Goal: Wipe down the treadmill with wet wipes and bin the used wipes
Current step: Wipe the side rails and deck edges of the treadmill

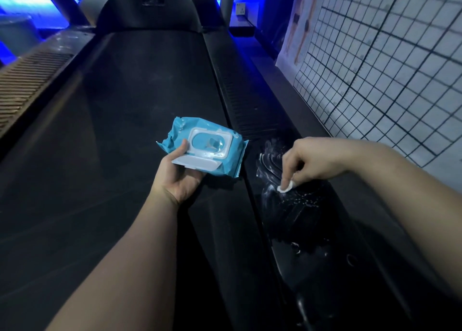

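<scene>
From my remote station, the head view looks down the length of the treadmill (147,13). Its dark belt (120,100) runs up the middle of the frame.

Left hand (178,178): palm up over the belt, fingers curled under the pack (207,140) and thumb pressed on its top face. The pack is a light blue, crinkled soft wrapper with a white plastic frame round a clear oval opening. Its white lid (197,163) is flipped open and lies toward the palm. I cannot tell whether a sheet shows in the opening.

Right hand (307,160): knuckles up, fingers bent downward, fingertips pinching and pressing the wipe (285,187) onto the right rail (300,220). The wipe is a small white wad, mostly hidden under the fingers, with only one rounded edge showing.

Rail condition: glossy black and wet. White curved smears (268,164) lie just beyond the wipe, and white flecks are scattered just nearer the camera. Further up the rail the surface is ribbed and looks dry.

Surroundings: the left rail (30,75) is ribbed and paler. A white wall with a black grid (387,68) stands to the right, with a poster (297,30) of body figures on it. A socket (240,7) sits beyond, in blue light.
</scene>
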Available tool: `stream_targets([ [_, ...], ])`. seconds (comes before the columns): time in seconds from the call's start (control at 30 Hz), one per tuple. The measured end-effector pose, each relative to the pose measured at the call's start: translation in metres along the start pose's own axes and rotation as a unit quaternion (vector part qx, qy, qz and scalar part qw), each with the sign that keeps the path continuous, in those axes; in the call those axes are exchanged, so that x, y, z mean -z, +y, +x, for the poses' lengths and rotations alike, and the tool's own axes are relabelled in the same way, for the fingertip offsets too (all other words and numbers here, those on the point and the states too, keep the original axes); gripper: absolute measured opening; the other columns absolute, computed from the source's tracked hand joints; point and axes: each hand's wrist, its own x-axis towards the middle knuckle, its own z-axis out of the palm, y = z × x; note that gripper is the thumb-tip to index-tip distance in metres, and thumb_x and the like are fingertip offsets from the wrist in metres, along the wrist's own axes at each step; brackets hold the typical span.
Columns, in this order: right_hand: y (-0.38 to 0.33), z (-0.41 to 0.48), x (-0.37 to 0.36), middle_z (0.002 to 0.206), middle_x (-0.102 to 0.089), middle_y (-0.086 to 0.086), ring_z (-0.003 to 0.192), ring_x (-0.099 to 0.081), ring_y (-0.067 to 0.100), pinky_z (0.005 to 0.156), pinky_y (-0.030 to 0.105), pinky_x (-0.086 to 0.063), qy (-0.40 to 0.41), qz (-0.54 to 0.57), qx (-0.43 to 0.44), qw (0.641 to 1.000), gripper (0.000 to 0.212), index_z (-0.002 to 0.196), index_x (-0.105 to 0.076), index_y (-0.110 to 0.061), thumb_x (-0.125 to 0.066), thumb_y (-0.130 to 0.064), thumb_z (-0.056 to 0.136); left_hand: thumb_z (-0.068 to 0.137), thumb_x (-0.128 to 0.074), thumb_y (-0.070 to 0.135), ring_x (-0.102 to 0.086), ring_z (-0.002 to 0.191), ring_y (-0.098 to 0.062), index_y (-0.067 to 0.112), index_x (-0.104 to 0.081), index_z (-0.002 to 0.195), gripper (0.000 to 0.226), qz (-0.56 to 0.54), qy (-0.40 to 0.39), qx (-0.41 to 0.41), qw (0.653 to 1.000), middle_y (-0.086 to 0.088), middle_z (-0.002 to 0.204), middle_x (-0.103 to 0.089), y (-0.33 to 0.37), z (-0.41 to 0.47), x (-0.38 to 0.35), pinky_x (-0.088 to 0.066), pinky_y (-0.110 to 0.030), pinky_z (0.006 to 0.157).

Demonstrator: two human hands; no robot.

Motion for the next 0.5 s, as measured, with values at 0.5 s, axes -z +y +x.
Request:
stream_targets([
  [0.5, 0.005, 0.003, -0.017, 0.100, -0.076, -0.014, 0.099, -0.069, 0.003, 0.099, 0.032, -0.051, 0.074, 0.158, 0.052, 0.983, 0.023, 0.095, -0.081, -0.031, -0.076, -0.010, 0.087, 0.107, -0.055, 0.024, -0.070, 0.122, -0.033, 0.005, -0.062, 0.137, 0.036, 0.013, 0.006, 0.002, 1.000, -0.018, 0.135, -0.071, -0.001, 0.001, 0.000, -0.059, -0.052, 0.100],
])
